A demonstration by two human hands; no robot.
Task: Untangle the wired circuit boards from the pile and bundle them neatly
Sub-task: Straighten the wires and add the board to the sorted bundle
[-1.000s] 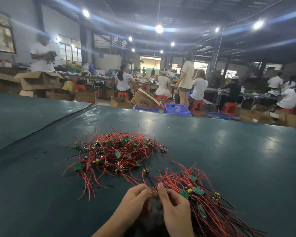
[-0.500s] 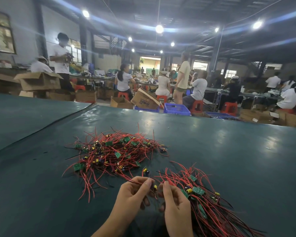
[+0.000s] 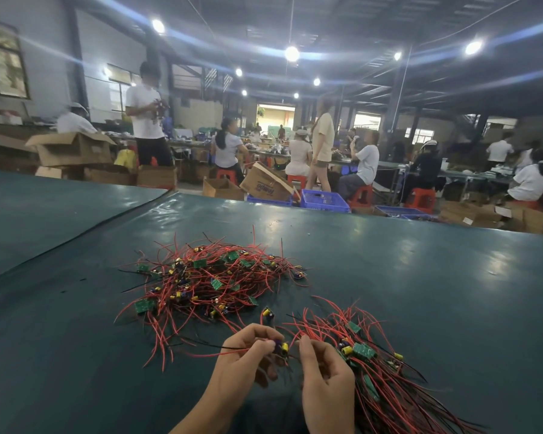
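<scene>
1. Two hands meet over the table (image 3: 420, 292): the left hand (image 3: 245, 355) pinches one wired board (image 3: 281, 346), its leads trailing left.
2. The right hand (image 3: 325, 375) curls just beside it, against the sorted bundle (image 3: 386, 383); whether it grips a wire, I cannot tell.
3. The tangled pile (image 3: 213, 277) lies beyond.
4. Draw the leads free slowly, then lay them parallel to the bundle.

1. Work table (image 3: 420, 277), covered in dark green sheeting, is carrying everything listed.
2. Tangled pile of wired circuit boards (image 3: 213, 277) is lying mid-table.
3. Gathered bundle (image 3: 389, 386) is lying nearer, rightward.
4. Lone board (image 3: 267, 312) is lying between them.
</scene>
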